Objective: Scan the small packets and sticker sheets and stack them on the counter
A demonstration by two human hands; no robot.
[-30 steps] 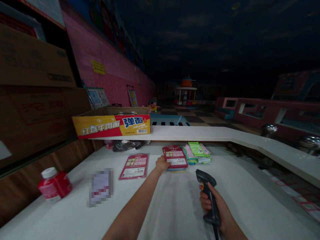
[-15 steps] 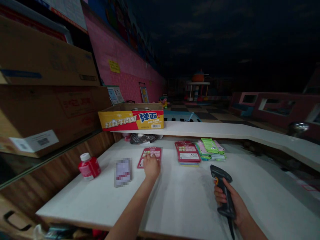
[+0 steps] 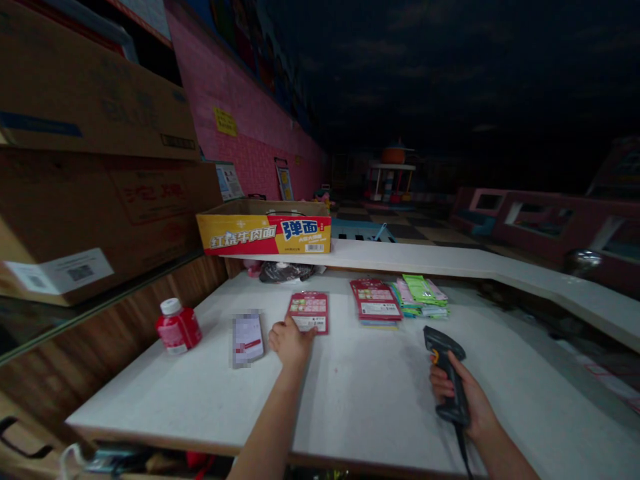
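My left hand (image 3: 291,341) is at the near edge of a flat red packet (image 3: 309,307) with a printed label. Its thumb and forefinger are apart, touching or just over the packet's lower edge, and the packet lies flat on the white counter (image 3: 345,400). My right hand (image 3: 473,393) is wrapped round the handle of a black barcode scanner (image 3: 453,387), whose head points forward and left above the counter. Beyond the scanner lie a stack of similar red packets (image 3: 375,301) and a pile of green and pink packets (image 3: 421,293).
A phone-like device (image 3: 249,339), partly pixelated, and a red bottle with a white cap (image 3: 179,328) stand left of my hand. A yellow and red carton (image 3: 265,233) sits on the raised ledge (image 3: 425,257). Brown boxes (image 3: 100,200) are stacked at the left.
My left hand has drawn back and left off the red packet's middle to its near edge. That packet now lies straighter and slightly to the right. The right hand keeps the scanner.
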